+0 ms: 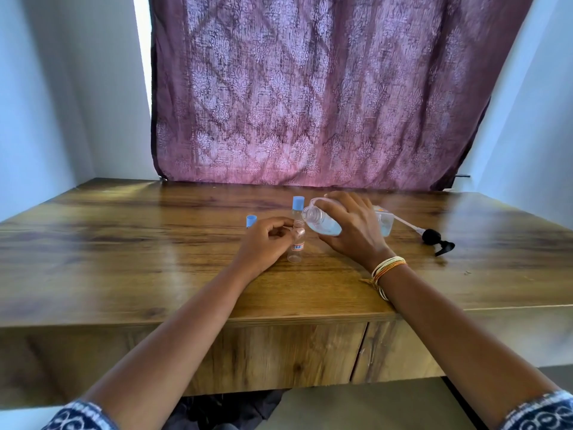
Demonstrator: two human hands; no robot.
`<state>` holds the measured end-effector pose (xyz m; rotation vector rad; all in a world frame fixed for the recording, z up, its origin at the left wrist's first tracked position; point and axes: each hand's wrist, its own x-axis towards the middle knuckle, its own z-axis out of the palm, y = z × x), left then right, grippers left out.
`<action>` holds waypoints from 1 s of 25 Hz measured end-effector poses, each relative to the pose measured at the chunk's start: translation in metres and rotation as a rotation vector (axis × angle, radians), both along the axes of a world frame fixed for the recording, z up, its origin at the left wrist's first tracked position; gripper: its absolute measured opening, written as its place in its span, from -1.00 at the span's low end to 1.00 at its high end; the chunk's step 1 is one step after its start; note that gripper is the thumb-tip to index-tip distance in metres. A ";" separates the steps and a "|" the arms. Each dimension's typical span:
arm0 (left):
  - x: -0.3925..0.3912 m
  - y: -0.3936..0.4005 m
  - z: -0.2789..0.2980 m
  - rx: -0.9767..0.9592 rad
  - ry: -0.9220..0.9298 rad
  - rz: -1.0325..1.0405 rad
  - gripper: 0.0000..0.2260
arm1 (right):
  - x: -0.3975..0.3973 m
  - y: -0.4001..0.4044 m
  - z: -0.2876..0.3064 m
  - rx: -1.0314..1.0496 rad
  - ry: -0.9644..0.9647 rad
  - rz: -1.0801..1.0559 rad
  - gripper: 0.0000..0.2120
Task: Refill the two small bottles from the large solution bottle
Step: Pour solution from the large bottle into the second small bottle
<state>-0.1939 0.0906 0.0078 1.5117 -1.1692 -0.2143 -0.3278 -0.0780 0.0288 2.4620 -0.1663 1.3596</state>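
My left hand (268, 240) holds a small clear uncapped bottle (296, 248) upright on the wooden table (124, 243). My right hand (350, 226) grips the large clear solution bottle (324, 223), tipped on its side with its open mouth just above the small bottle's neck. A second small bottle (297, 209) with a blue cap stands just behind them. A loose blue cap (251, 220) sits on the table left of my left hand.
The black pump head (435, 240) with its long tube lies on the table to the right. A purple patterned curtain (310, 88) hangs behind the table. Walls close in on both sides.
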 end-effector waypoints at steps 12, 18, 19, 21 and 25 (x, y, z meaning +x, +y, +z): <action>-0.003 0.000 0.001 -0.014 0.040 -0.048 -0.88 | 0.001 0.000 0.005 -0.111 -0.112 -0.040 -0.62; -0.004 0.000 0.001 -0.026 0.084 -0.100 -0.87 | 0.001 0.000 0.005 -0.146 -0.125 -0.048 -0.63; -0.005 0.000 0.002 -0.028 0.094 -0.106 -0.87 | 0.001 0.001 0.005 -0.148 -0.122 -0.052 -0.63; -0.007 0.001 0.003 -0.027 0.097 -0.118 -0.88 | 0.001 0.001 0.004 -0.150 -0.118 -0.057 -0.63; -0.007 0.003 0.004 -0.025 0.099 -0.115 -0.87 | 0.001 0.002 0.004 -0.157 -0.101 -0.048 -0.64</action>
